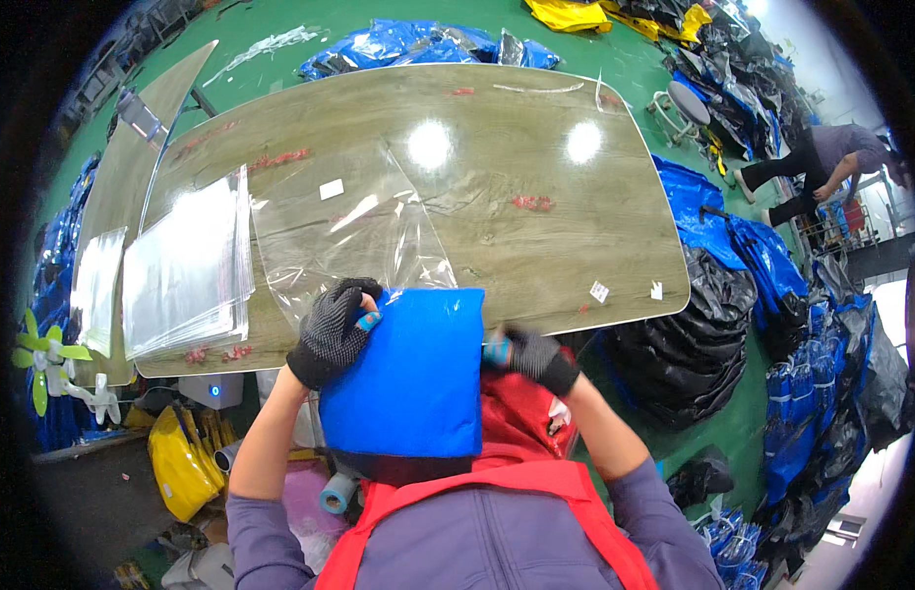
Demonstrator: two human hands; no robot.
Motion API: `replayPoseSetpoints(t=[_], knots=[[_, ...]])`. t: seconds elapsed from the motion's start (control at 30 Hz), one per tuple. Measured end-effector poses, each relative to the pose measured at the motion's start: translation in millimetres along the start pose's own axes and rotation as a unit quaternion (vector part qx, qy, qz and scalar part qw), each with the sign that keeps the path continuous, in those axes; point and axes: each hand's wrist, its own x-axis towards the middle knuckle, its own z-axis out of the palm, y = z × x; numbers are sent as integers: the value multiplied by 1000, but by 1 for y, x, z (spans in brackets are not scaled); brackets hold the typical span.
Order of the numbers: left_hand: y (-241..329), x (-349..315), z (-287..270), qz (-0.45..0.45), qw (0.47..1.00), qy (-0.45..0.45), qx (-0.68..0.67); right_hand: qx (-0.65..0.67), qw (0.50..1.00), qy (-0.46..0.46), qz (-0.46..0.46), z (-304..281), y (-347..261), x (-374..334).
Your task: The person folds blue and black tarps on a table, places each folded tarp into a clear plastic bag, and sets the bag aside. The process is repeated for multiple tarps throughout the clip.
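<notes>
A blue folded sheet (pixel 408 374) with a dark lower edge lies in front of me, partly on the table's near edge and hanging over it. My left hand (pixel 335 329), in a dark dotted glove with bare fingertips, is closed at the sheet's upper left edge. Blue wraps show on fingers of both hands. Against the right edge of the sheet is my right hand (pixel 536 359), gloved too and smeared by motion; its fingers cannot be made out. Just beyond the left hand a clear plastic bag (pixel 354 236) is spread flat, a small white label (pixel 332 189) on it.
On the wood-patterned table (pixel 536 128) a stack of clear bags (pixel 187 275) lies at left. A small green fan (pixel 49 354) stands at the left edge. Black and blue bundles (pixel 674 334) crowd the right side. Another person (pixel 822 167) bends over at far right, near a stool (pixel 686 103).
</notes>
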Motion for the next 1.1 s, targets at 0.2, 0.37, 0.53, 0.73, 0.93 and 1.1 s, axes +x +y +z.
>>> replayPoseSetpoints(t=[0.2, 0.37, 0.53, 0.73, 0.93, 1.1], knots=[[12, -20, 2, 83, 996, 34, 28, 220, 974, -49, 31, -31, -21, 82], [13, -27, 8, 80, 988, 47, 123, 90, 991, 79, -59, -32, -32, 68], [5, -42, 22, 45, 977, 64, 196, 296, 953, 27, 62, -32, -26, 19], [-15, -48, 49, -169, 919, 320, -154, 231, 967, 111, -16, -10, -22, 32], [-12, -66, 26, -291, 817, 164, -469, -153, 963, 208, -75, 45, -6, -35], [1, -68, 34, -341, 842, 124, -400, -37, 996, 66, -57, -12, -13, -50]])
